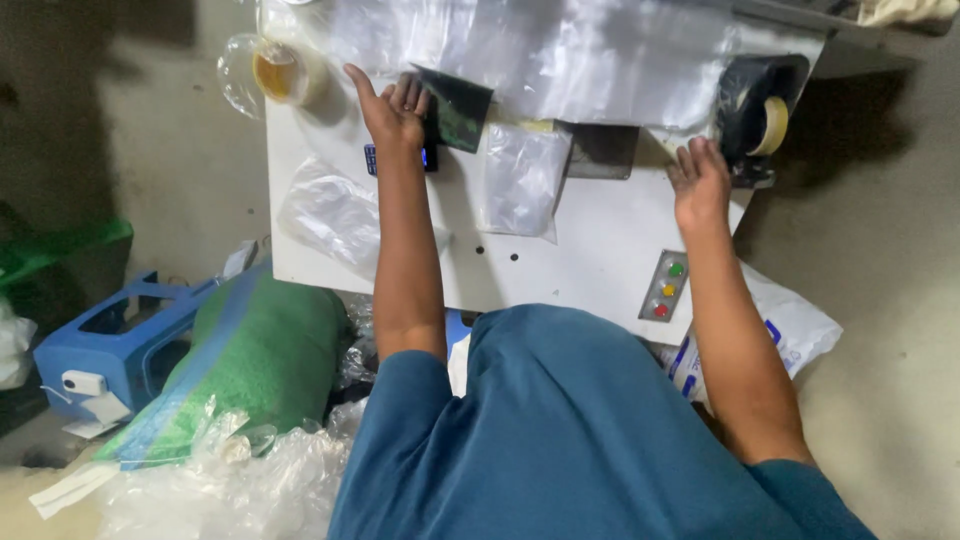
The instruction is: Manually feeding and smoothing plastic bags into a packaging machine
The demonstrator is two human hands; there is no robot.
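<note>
I look down on a white worktable (590, 250). My left hand (392, 112) rests flat at its far left, fingers on a small dark device (428, 150) beside a dark green flat packet (458, 108). My right hand (700, 185) lies spread on the table's right part, just below a black tape dispenser (762, 105) with a tan roll. Between the hands a clear plastic bag (522, 178) sits on the table. Neither hand grips anything.
Clear plastic sheeting (560, 50) covers the table's far side. A tape roll (280, 72) sits at the far left corner. A button panel (666, 285) is at the near right edge. A green sack (260, 350), a blue crate (120, 340) and crumpled plastic lie left on the floor.
</note>
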